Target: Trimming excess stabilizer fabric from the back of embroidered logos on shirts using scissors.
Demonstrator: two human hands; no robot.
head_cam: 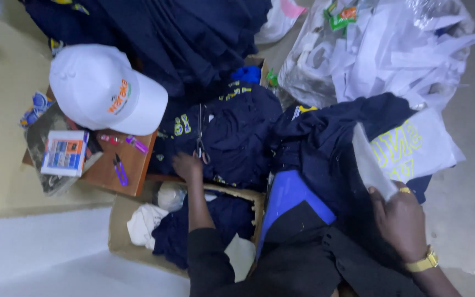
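Observation:
My left hand [187, 165] reaches forward onto a pile of navy garments with yellow print [232, 132], its fingers at the handles of a pair of scissors [200, 144] lying on the cloth. Whether the fingers grip the scissors I cannot tell. My right hand [398, 220], wearing a gold watch and a ring, holds a white sheet [370, 165] by its lower end, over another navy garment [325, 143]. A clear bag holding a folded white piece with yellow lettering [419, 146] lies just beyond the right hand.
A white cap [103, 88] rests on a small wooden board [122, 165] with purple snips [120, 170], a small box [64, 153] and a pen. An open cardboard box [121, 220] below holds white and navy cloth. Crumpled clear plastic bags [380, 49] are heaped at the top right.

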